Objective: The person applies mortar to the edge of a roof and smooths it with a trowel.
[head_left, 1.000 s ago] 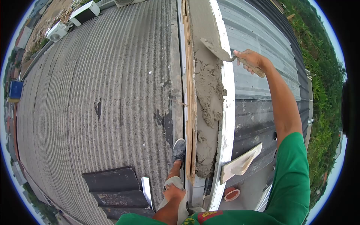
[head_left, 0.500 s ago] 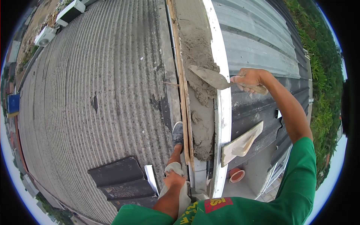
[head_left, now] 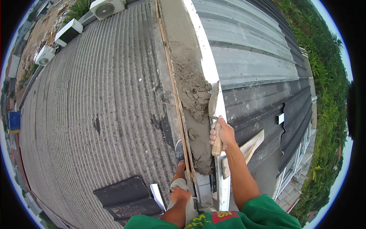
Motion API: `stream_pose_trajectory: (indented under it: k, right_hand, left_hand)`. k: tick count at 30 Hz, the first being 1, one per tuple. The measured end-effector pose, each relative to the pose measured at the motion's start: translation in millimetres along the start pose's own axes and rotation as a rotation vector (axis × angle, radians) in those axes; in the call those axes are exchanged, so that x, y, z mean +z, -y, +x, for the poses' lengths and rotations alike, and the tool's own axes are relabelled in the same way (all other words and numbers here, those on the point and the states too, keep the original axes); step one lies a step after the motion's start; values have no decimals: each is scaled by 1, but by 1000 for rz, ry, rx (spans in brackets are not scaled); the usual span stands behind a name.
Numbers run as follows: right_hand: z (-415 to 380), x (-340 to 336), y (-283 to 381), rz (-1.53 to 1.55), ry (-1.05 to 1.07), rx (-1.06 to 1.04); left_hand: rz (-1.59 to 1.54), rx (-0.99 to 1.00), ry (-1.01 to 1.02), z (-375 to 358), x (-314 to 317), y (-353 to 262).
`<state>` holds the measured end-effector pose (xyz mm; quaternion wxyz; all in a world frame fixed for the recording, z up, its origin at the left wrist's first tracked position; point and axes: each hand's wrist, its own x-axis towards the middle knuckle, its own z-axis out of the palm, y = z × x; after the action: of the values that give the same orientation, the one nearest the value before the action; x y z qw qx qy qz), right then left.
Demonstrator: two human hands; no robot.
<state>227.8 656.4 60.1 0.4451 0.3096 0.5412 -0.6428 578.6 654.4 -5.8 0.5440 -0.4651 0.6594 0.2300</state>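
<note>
My right hand (head_left: 222, 133) is wrapped round the wooden handle of a trowel (head_left: 214, 102). The blade points up and away, tilted on edge against the right side of the wet mortar (head_left: 192, 89) and the white edge strip (head_left: 209, 63). The mortar lies in a long channel, heaped and rough in the middle and smoother farther off. A wooden board (head_left: 166, 49) borders the channel on the left. My left hand (head_left: 179, 195) rests on my knee; its fingers are not clearly visible.
A float (head_left: 251, 148) lies right of the white strip, partly behind my right forearm. Corrugated roofing (head_left: 95, 95) spreads left, with dark sheet pieces (head_left: 131, 196). Metal sheets (head_left: 248, 49) slope right. Air-conditioning units (head_left: 106, 9) stand at the far left.
My right hand has moved left and toward me, turning the trowel from lying across the mortar to pointing away along its right edge. The view has shifted slightly.
</note>
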Motion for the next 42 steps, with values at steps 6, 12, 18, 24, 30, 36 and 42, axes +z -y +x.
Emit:
stream_pose_trajectory:
  k: [6,12,18,24,30,36,42]
  right_hand:
    - [62,66,109,-394,97,-99]
    - [109,60,242,-1158,126,-213]
    - [104,56,235,-1529,153,39]
    - [59,-13,173,-1396,390,166]
    - [6,-71,126,-1900,190,-724]
    - [-3,49,114,-2338,229,-1008]
    - [82,126,197,-2230,-112,-1064]
  left_hand:
    - [2,-18,-11,4,4,1]
    - [-17,-20,-6,8,-7,-3]
    - [-14,-33,21,11,-7,2]
    - [-10,-18,22,7,-10,-4]
    - [-88,-27,27,1,-25,-6]
    - [-65,-29,13,3,-12,-5]
    - [-61,-42,32,3,-21,-6]
